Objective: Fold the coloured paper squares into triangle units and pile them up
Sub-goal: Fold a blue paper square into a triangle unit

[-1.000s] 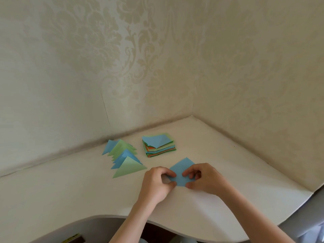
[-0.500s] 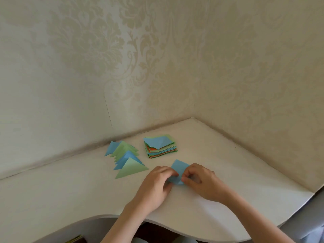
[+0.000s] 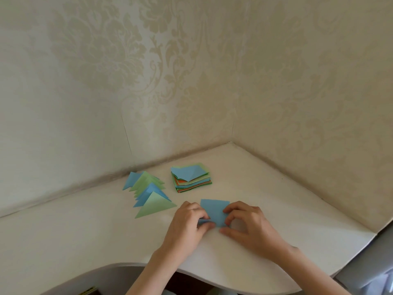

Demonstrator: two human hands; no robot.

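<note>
Item: small light-blue square of thin paper point(image 3: 214, 211), lying flat on the white corner desktop point(image 3: 276, 201), held between both hands at its near corners; condition: partly worked, its far edge and far corners showing beyond the fingertips. Left hand point(image 3: 187, 224): fingers curled, thumb and forefinger pinching the sheet's near left corner, where a small flap of blue shows under the fingertips. Right hand point(image 3: 246, 224): fingers curled, fingertips set on the sheet's right edge, thumb lying on the desktop just below its near corner; whether the thumb is under the paper cannot be told. Beyond the left fingers, well to their left: fanned pile of folded blue and green paper triangles point(image 3: 148, 193), overlapping, the front one pale green. Beyond the fingertips, between the two hands' line and the wall: squared stack of unfolded coloured paper squares point(image 3: 191, 180), blue on top, orange and green edges below. Step in hand, by judgement: early fold of one unit, corner being brought over. Next move likely calls for matching corner to corner exactly, then pressing the crease flat before adding the piece to the triangles
</note>
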